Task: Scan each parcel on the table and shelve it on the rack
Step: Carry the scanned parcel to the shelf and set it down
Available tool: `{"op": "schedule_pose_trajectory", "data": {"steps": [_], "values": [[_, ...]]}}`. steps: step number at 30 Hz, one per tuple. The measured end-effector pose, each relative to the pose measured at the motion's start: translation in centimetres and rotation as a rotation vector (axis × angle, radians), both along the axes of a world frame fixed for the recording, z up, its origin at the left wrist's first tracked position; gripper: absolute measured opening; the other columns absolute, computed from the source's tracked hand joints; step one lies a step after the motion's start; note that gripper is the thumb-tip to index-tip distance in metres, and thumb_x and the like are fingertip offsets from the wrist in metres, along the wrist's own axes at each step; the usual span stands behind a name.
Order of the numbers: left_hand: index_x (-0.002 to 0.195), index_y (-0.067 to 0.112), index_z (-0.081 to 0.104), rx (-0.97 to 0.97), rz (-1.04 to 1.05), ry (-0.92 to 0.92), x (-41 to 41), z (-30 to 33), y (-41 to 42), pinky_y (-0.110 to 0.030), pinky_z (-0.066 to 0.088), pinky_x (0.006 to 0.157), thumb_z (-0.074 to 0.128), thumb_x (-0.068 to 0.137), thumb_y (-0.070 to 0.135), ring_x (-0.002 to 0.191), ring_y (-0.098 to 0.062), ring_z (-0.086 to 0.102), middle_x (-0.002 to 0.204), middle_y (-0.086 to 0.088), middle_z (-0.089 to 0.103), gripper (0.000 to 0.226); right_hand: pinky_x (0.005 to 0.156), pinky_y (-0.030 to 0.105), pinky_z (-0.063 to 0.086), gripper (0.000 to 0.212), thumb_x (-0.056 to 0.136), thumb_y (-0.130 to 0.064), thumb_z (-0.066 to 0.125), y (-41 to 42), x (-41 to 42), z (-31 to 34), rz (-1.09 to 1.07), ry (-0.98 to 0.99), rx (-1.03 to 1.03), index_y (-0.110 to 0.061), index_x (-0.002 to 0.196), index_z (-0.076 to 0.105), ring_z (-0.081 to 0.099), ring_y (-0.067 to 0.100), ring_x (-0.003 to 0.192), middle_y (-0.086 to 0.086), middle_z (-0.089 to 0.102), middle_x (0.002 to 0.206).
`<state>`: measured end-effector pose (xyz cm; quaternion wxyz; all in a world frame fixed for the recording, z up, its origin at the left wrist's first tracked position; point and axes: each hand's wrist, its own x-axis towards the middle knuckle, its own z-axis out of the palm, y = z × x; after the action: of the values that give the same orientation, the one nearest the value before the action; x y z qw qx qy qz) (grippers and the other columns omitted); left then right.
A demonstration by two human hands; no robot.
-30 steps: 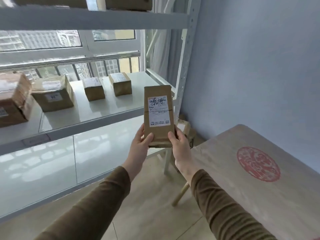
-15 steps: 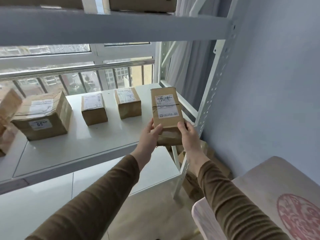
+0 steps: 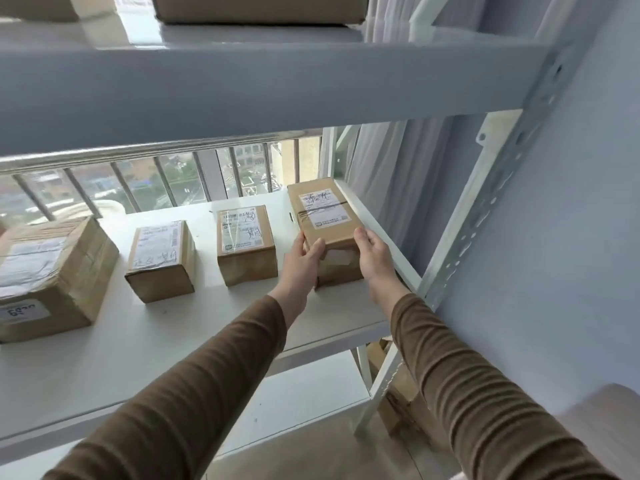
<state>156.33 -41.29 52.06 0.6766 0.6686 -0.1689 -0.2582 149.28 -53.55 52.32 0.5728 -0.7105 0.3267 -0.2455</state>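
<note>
Both hands hold one brown parcel (image 3: 325, 216) at the right end of the white rack shelf (image 3: 104, 358). The left hand (image 3: 304, 258) grips its near left corner, thumb on top and fingers curled round the side; the right hand (image 3: 374, 258) grips the near right corner the same way, thumb on the top face. The parcel lies long-ways, its far end toward the window, white shipping label (image 3: 323, 209) facing up with a dark band of tape across it. Its base looks to be on or just above the shelf; which of the two cannot be told. The shelf's right side rail (image 3: 377, 233) runs just beside it.

Three more parcels stand on the same shelf to the left, in a row: a small box (image 3: 246, 244) just beside the held one, another small box (image 3: 159, 258) further left, and a larger taped box (image 3: 52, 278) at the left edge with a handwritten number sticker on its front. All three carry labels on top.

The upper shelf beam (image 3: 242, 91) crosses the top of the view, with a further box (image 3: 259, 8) resting above it. A perforated upright post (image 3: 485, 209) stands at the right against a pale blue wall (image 3: 571, 237). Brown sleeves (image 3: 194, 393) cover both forearms. A corner of the desk (image 3: 609, 420) shows at lower right, well apart from the parcel
</note>
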Motion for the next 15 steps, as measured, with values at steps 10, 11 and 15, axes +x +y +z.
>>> {"op": "schedule_pose_trajectory", "data": {"steps": [10,11,15], "values": [[0.16,0.028,0.033,0.109,0.098,0.031,1.8,-1.8,-0.6,-0.042,0.037,0.119,0.063,0.071,0.076,0.136,-0.017,0.051,0.149,0.001,0.047,0.105,0.114,0.043,0.047,0.041,0.109,-0.045,0.045,-0.4,0.7,-0.4,0.036,-0.029,-0.016,-0.023,0.138,0.063,0.062,0.018,0.125,-0.004,0.07,0.132],[0.161,0.028,0.031,0.12,0.106,0.038,1.8,-2.2,-0.5,-0.045,0.036,0.121,0.061,0.066,0.079,0.139,-0.019,0.048,0.151,-0.001,0.045,0.112,0.116,0.043,0.044,0.042,0.109,-0.043,0.046,-0.2,0.3,-0.6,0.035,-0.029,-0.019,-0.022,0.142,0.06,0.059,0.018,0.13,-0.003,0.067,0.138],[0.16,0.026,0.03,0.115,0.119,0.027,-0.7,-1.4,1.0,-0.046,0.037,0.12,0.063,0.092,0.056,0.14,-0.023,0.045,0.153,-0.007,0.039,0.082,0.126,0.044,0.03,0.059,0.108,-0.044,0.049,1.0,-2.2,-0.8,0.001,-0.001,0.007,-0.016,0.159,0.04,0.038,0.02,0.151,0.002,0.043,0.164]]}}
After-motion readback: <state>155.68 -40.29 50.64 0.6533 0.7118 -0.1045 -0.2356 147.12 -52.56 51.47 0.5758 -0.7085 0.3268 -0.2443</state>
